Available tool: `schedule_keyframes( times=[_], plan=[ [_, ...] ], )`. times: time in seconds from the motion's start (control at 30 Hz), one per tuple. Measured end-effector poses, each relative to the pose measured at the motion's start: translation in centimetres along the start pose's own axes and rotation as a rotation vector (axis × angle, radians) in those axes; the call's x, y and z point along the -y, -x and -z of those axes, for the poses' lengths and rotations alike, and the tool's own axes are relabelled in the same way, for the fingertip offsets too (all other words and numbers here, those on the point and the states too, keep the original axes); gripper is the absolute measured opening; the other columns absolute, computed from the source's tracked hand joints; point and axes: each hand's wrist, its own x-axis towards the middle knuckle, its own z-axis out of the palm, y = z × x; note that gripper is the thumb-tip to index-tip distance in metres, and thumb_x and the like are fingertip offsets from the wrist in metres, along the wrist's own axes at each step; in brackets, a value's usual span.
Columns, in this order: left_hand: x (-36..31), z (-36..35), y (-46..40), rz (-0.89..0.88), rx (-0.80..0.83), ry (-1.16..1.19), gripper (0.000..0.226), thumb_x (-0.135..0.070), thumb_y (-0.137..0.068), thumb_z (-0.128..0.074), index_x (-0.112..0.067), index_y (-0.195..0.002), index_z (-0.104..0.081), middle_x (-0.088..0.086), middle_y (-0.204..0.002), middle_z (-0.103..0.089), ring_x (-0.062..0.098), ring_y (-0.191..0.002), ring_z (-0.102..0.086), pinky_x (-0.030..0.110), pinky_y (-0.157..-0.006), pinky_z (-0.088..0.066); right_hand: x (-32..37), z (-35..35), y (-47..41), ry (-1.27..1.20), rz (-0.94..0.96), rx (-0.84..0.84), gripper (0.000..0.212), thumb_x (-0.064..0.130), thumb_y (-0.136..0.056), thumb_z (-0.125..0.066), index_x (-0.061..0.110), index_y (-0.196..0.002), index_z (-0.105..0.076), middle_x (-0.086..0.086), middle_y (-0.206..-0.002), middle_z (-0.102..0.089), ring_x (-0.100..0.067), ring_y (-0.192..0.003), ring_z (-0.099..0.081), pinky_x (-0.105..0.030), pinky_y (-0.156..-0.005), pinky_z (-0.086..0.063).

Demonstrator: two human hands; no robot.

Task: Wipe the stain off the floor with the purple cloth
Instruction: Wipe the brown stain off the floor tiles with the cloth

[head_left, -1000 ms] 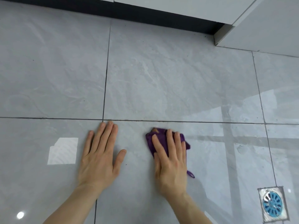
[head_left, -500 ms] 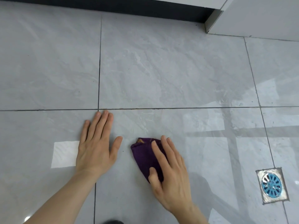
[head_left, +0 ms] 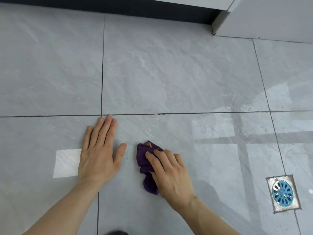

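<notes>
A crumpled purple cloth lies on the grey tiled floor in front of me, with a small brown smear on its far tip. My right hand covers the cloth's right side, fingers curled into the fabric and gripping it against the tile. My left hand lies flat on the floor to the left of the cloth, fingers spread, holding nothing. No stain shows on the bare tile around the cloth; the floor under the cloth is hidden.
A square metal floor drain with a blue grate sits at the lower right. A dark plinth runs along the far edge, with a white cabinet corner at the upper right. Dark grout lines cross the glossy tiles.
My right hand has pulled the cloth back toward me and to the left, and its flat fingers have curled, bunching the cloth. My left hand has stayed flat in place.
</notes>
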Motion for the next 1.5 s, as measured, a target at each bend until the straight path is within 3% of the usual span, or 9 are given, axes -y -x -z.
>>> schedule_keyframes(
  times=[0.23,0.37,0.43,0.53,0.67,0.93,1.13,1.3,1.5],
  plan=[
    [-0.8,-0.1,0.0,-0.026,-0.009,0.013,0.075,-0.054,-0.1,-0.025,-0.015,-0.163,-0.015,0.001,-0.172,-0.014,0.016,-0.16,-0.006,0.05,-0.129,-0.013,-1.0,6.1,-2.6,-0.65,-0.456,0.399,0.036,0.055,-0.09,-0.046,0.023,-0.082,-0.06,0.0,-0.071,-0.068,-0.02,-0.065,-0.062,-0.04,-0.064,-0.055],
    [-1.2,-0.1,-0.5,-0.037,-0.013,0.005,0.075,-0.055,-0.1,-0.026,-0.015,-0.163,-0.016,0.0,-0.172,-0.015,0.016,-0.16,-0.007,0.049,-0.13,-0.013,-3.2,7.2,-2.9,-0.536,-0.477,0.385,0.047,0.059,-0.089,-0.046,0.018,-0.068,-0.056,-0.002,-0.065,-0.063,-0.019,-0.063,-0.058,-0.032,-0.058,-0.048],
    [-1.2,0.0,-0.6,-0.037,-0.016,0.009,0.075,-0.055,-0.1,-0.026,-0.015,-0.163,-0.016,0.001,-0.172,-0.015,0.016,-0.16,-0.007,0.049,-0.13,-0.013,-3.5,5.9,-2.9,-0.39,-0.454,0.159,0.04,0.059,-0.089,-0.05,0.024,-0.075,-0.064,0.009,-0.084,-0.063,-0.015,-0.079,-0.057,-0.029,-0.069,-0.047],
    [-1.2,0.1,-0.6,-0.041,-0.018,0.005,0.075,-0.056,-0.1,-0.024,-0.014,-0.163,-0.016,0.001,-0.172,-0.015,0.016,-0.16,-0.007,0.049,-0.13,-0.014,-3.0,3.7,-2.8,-0.3,-0.488,-0.142,0.034,0.04,-0.093,-0.064,0.026,-0.125,-0.064,0.003,-0.13,-0.058,-0.019,-0.115,-0.055,-0.037,-0.094,-0.048],
    [-1.2,0.1,-0.6,-0.042,-0.014,0.01,0.075,-0.056,-0.101,-0.022,-0.014,-0.163,-0.015,0.001,-0.172,-0.014,0.016,-0.16,-0.006,0.049,-0.13,-0.013,-1.4,1.5,-2.5,-0.297,-0.425,-0.156,0.057,0.039,-0.097,-0.063,0.021,-0.149,-0.048,-0.001,-0.152,-0.05,-0.025,-0.146,-0.04,-0.044,-0.118,-0.035],
    [-1.2,0.1,-0.7,-0.036,0.003,-0.003,0.076,-0.056,-0.1,-0.024,-0.015,-0.163,-0.014,0.001,-0.173,-0.013,0.017,-0.161,-0.005,0.05,-0.129,-0.014,-1.5,0.9,-1.7,-0.523,-0.508,-0.26,0.035,0.021,-0.102,-0.055,0.028,-0.136,-0.056,0.007,-0.137,-0.063,-0.014,-0.13,-0.056,-0.039,-0.102,-0.052],
    [-1.2,0.1,-0.7,-0.031,0.003,0.005,0.076,-0.056,-0.1,-0.026,-0.015,-0.163,-0.015,0.001,-0.172,-0.014,0.016,-0.16,-0.006,0.05,-0.129,-0.014,1.3,1.9,0.1,-0.525,-0.398,-0.178,0.042,0.043,-0.106,-0.036,0.031,-0.143,-0.053,0.009,-0.158,-0.044,-0.015,-0.152,-0.035,-0.028,-0.12,-0.031],
    [-1.3,0.1,-0.7,-0.022,0.008,-0.002,0.076,-0.056,-0.1,-0.026,-0.015,-0.163,-0.016,0.0,-0.172,-0.014,0.016,-0.16,-0.006,0.05,-0.129,-0.014,2.8,-0.5,2.2,-0.253,-0.19,-0.013,0.049,0.044,-0.107,-0.036,0.033,-0.155,-0.041,-0.003,-0.171,-0.021,-0.03,-0.159,-0.015,-0.056,-0.125,-0.02],
    [-1.2,0.1,-0.7,-0.026,0.013,-0.005,0.076,-0.056,-0.099,-0.028,-0.015,-0.163,-0.015,0.0,-0.172,-0.014,0.017,-0.16,-0.007,0.05,-0.129,-0.014,1.0,-2.0,1.7,-0.136,-0.126,0.037,0.056,0.039,-0.103,-0.052,0.044,-0.155,-0.033,-0.004,-0.17,-0.021,-0.032,-0.157,-0.019,-0.06,-0.123,-0.023]
  ],
)
